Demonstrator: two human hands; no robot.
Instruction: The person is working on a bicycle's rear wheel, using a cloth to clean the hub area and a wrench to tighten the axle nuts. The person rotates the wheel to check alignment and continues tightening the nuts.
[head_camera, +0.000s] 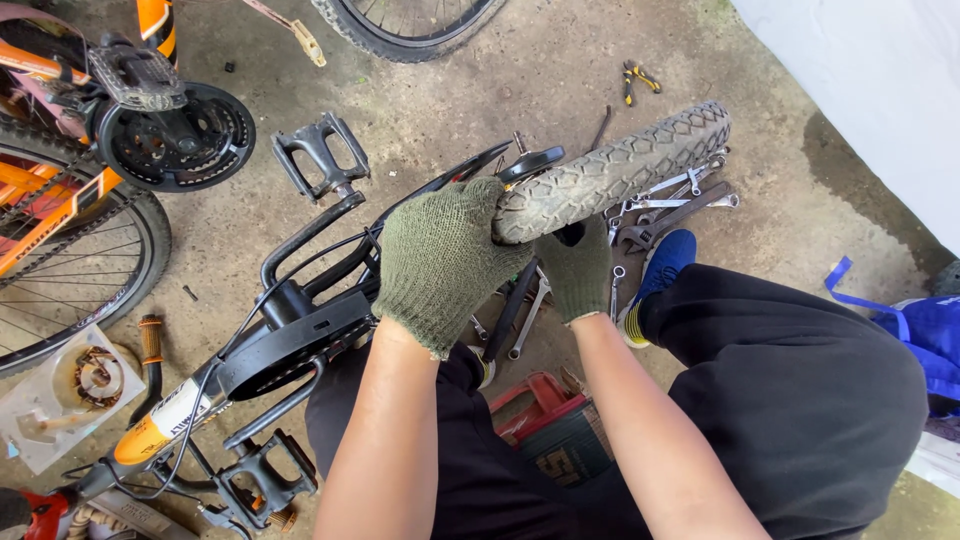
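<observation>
Head view: the small tire (620, 170) is gripped at its near end by the gloved left hand (440, 260) and right hand (578, 268), both closed; its rubber looks stiff and bumpy, likely easy to hold.

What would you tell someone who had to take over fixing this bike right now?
Left hand: in a green knit glove, gripping over the end of the small knobby tyre.
Right hand: gloved too, holding the same tyre from underneath.
The tyre sits at the rear of the upside-down bicycle frame, pedals sticking out.
Wrenches lie on the concrete under the tyre; pliers lie farther off.
Done: cannot tell whether the wheel is bolted in.
Left: keep both hands on the tyre; tools are within reach.
</observation>
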